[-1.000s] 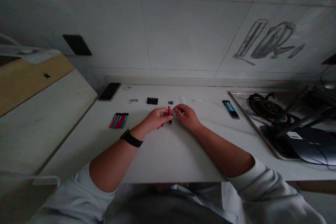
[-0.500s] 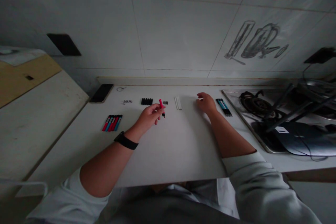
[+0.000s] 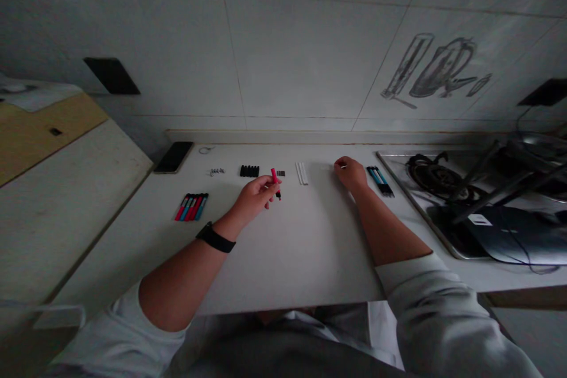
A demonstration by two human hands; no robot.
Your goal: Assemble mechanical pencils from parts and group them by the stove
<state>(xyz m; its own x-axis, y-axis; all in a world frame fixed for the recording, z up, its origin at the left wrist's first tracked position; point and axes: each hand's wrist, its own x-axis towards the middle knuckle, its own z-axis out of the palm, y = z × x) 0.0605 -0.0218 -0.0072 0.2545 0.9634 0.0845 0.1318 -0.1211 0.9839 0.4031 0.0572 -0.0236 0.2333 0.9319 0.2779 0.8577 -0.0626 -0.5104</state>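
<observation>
My left hand (image 3: pixel 256 196) is closed round a red pen barrel (image 3: pixel 275 181) with a black tip, held upright above the white counter (image 3: pixel 287 248). My right hand (image 3: pixel 349 172) reaches to the back of the counter, fingers curled over small white parts that I can barely see. It lies just left of a bunch of blue and black pens (image 3: pixel 379 181). Between my hands lie white refill tubes (image 3: pixel 302 173) and small black pieces (image 3: pixel 280 173).
A row of red and blue pens (image 3: pixel 191 207) lies at the left, with black caps (image 3: pixel 249 170), tiny springs (image 3: pixel 217 172) and a dark phone (image 3: pixel 173 157) behind. A gas hob (image 3: pixel 447 183) with a dark lid (image 3: pixel 509 236) fills the right side.
My right hand left the red pen and moved right to the small white parts near the blue pens. My left hand kept hold of the red pen barrel.
</observation>
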